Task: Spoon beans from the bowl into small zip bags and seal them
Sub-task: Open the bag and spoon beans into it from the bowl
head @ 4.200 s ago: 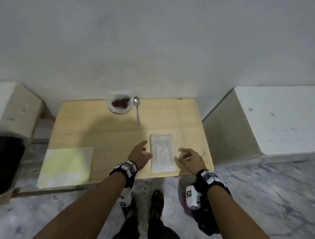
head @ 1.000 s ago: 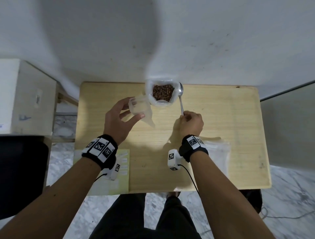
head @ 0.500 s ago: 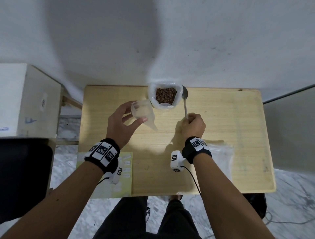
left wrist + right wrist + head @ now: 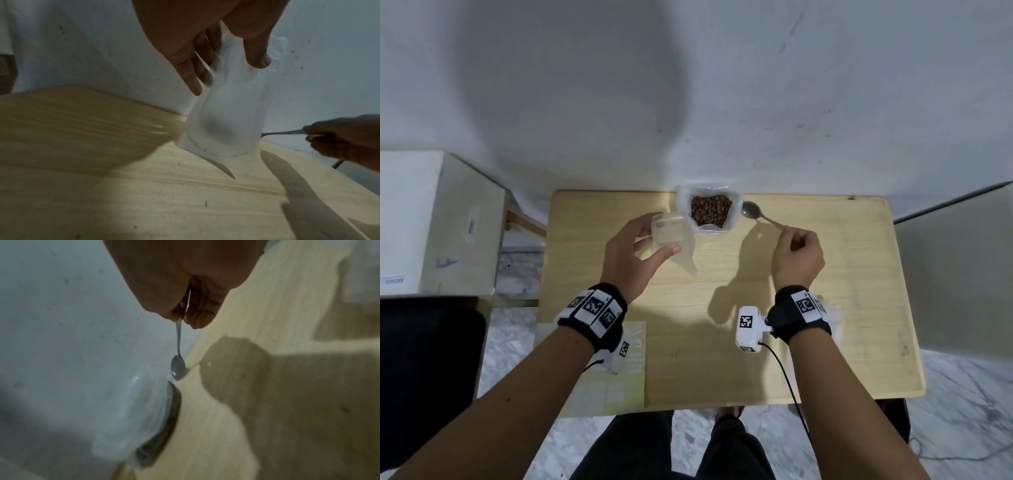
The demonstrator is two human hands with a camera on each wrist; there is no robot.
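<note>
Holding a small clear zip bag (image 4: 674, 240) above the wooden table (image 4: 859, 308), our left hand (image 4: 631, 255) pinches its open mouth between thumb and fingers (image 4: 190, 76), the bag's body hanging below them. Just past those fingertips sits the bowl (image 4: 709, 233) of brown beans (image 4: 710, 209). Our right hand (image 4: 796, 257) is curled around the handle of a metal spoon (image 4: 755, 212), whose empty scoop lies beyond its fingers, beside the bowl's rim.
</note>
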